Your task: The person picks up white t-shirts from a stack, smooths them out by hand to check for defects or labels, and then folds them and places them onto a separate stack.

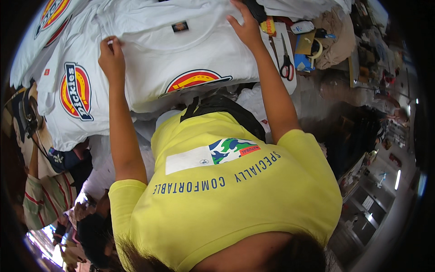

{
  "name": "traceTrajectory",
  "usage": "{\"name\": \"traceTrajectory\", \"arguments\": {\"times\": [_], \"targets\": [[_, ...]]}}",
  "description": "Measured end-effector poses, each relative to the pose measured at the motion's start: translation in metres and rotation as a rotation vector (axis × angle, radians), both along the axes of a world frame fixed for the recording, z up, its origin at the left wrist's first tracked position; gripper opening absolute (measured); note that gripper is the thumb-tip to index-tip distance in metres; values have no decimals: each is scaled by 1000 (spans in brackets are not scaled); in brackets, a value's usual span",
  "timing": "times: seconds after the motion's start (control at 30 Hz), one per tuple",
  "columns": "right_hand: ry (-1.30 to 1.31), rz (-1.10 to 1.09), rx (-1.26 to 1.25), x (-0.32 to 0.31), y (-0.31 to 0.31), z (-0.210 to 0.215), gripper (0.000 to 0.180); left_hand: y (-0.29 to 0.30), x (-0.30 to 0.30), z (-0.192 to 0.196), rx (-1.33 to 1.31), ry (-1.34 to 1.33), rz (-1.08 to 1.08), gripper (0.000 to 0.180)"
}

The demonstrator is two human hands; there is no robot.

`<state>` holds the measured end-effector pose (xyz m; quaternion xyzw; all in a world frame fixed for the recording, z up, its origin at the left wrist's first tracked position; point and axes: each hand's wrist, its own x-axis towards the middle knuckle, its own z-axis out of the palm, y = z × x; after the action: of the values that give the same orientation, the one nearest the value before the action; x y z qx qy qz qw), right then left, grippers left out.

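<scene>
A white T-shirt (181, 50) with a round red, yellow and blue emblem lies spread on the table in front of me. My left hand (111, 58) pinches the fabric at the shirt's left edge. My right hand (247, 28) rests flat on the shirt near its right edge, fingers apart and holding nothing. A small dark label (180, 26) shows at the shirt's neck. My own yellow T-shirt (226, 190) fills the lower half of the view.
More white T-shirts with the same emblem (76, 91) are stacked to the left. Red-handled scissors (286, 63), a yellow box (306, 44) and small items lie to the right. A person in a striped shirt (45, 197) stands at lower left.
</scene>
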<state>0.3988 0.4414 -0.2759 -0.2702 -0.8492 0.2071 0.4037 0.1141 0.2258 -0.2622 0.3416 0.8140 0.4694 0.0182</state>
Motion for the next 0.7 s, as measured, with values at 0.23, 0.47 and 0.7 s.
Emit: {"name": "traceTrajectory", "arguments": {"times": [0.23, 0.47, 0.7], "targets": [[8, -305, -194, 84, -11, -9, 21, 77, 28, -28, -34, 442, -192, 29], [-29, -544, -601, 187, -122, -46, 21, 179, 121, -39, -57, 501, -496, 23], [68, -482, -676, 189, -136, -78, 28, 238, 158, -61, -247, 847, -651, 41]]}}
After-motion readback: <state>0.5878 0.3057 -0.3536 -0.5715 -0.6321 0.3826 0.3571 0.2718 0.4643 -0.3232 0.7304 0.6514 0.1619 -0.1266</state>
